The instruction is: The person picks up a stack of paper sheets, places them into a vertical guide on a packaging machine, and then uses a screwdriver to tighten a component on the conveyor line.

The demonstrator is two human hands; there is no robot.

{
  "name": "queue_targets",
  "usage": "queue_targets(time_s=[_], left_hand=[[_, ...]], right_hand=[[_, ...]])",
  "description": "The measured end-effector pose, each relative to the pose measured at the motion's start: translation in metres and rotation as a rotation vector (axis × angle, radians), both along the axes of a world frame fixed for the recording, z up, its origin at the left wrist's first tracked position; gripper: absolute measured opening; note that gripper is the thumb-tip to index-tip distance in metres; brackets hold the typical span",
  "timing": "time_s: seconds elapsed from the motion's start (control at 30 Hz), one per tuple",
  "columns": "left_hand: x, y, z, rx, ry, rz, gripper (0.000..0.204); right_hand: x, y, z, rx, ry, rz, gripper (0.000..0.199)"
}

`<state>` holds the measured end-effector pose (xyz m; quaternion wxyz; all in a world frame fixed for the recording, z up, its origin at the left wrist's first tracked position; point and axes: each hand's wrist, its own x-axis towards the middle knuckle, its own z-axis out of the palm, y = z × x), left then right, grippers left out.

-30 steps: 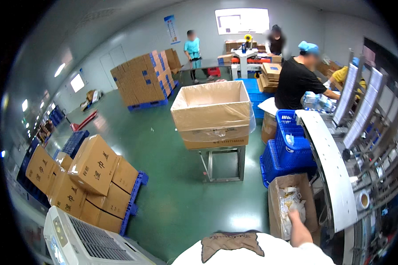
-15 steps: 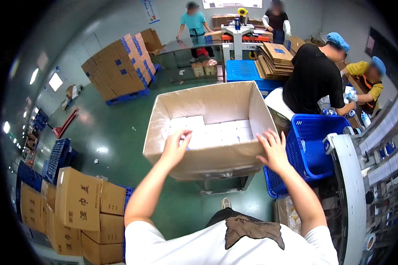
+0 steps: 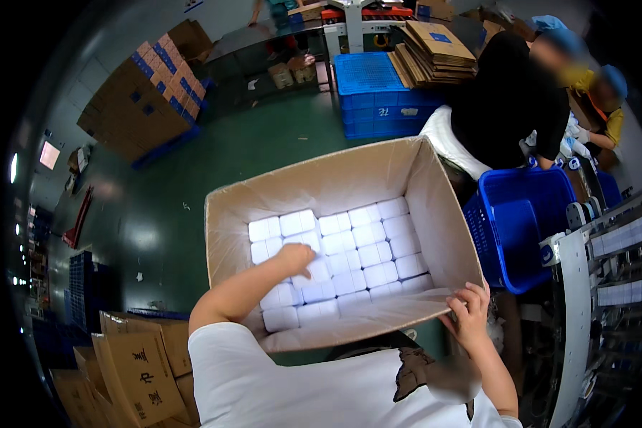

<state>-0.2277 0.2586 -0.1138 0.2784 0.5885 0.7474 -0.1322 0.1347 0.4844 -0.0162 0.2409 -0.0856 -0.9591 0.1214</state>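
A large open cardboard box [image 3: 314,171] with a clear plastic liner stands in front of me. Rows of white rounded blocks [image 3: 339,242] cover its bottom, some at the left sitting higher than the others. My left hand [image 3: 297,260] reaches inside, its fingers bent down over a white block [image 3: 314,274] near the middle. The hand hides part of that block. At the near right corner, my right hand [image 3: 469,312] grips the box's rim, fingers over the edge.
A blue basket [image 3: 524,214] stands right of the box, near a machine [image 3: 574,299]. Two co-workers in blue caps work beyond it. Flattened cartons [image 3: 439,53] lie by blue crates [image 3: 378,107]. Brown cartons [image 3: 139,364] stand at lower left, a carton stack [image 3: 139,103] at far left.
My view has tipped down into the box, whose contents show more fully. My left hand has gone deeper among the white blocks. My right hand has closed on the near right rim.
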Motion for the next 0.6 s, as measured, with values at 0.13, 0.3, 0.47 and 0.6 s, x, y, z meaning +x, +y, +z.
queue_targets(time_s=[0.13, 0.3, 0.47, 0.6], left_hand=[[0.037, -0.016, -0.020, 0.131, -0.085, -0.013, 0.076], [0.044, -0.010, -0.057, 0.162, -0.099, 0.125, 0.109], [0.043, 0.008, -0.023, 0.148, -0.218, 0.083, 0.113], [0.064, 0.057, 0.045, 0.331, -0.068, -0.233, 0.106]], right_hand=[[-0.002, -0.002, 0.003, -0.005, -0.003, 0.000, 0.046], [-0.001, -0.002, 0.022, 0.000, -0.075, 0.007, 0.044], [0.010, 0.009, 0.032, -0.139, -0.049, 0.117, 0.046], [0.037, 0.011, 0.035, -0.192, 0.161, 0.081, 0.050]])
